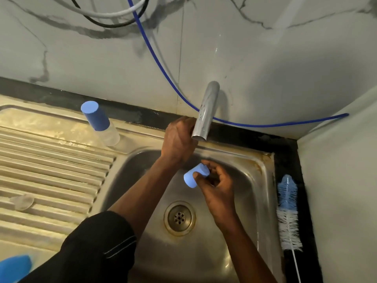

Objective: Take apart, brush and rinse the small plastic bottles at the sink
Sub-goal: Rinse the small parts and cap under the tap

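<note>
My right hand [217,185] holds a light-blue bottle cap [194,177] over the steel sink basin [240,221], pinched between thumb and fingers, with its closed end pointing left. My left hand [177,139] reaches up to the chrome tap spout [205,111]. Its fingers curl against the spout's left side and the fingertips are hidden behind it. No water is running. A clear small bottle with a blue cap [100,122] stands on the drainboard [51,160], near the back rim. A blue-and-white bottle brush [287,211] lies on the black counter to the right of the basin.
A small clear plastic piece [21,201] lies on the drainboard ribs at the left. Something blue [14,267] shows at the bottom left corner. A blue hose [255,125] runs along the marble wall behind the tap. The drain [179,218] is open.
</note>
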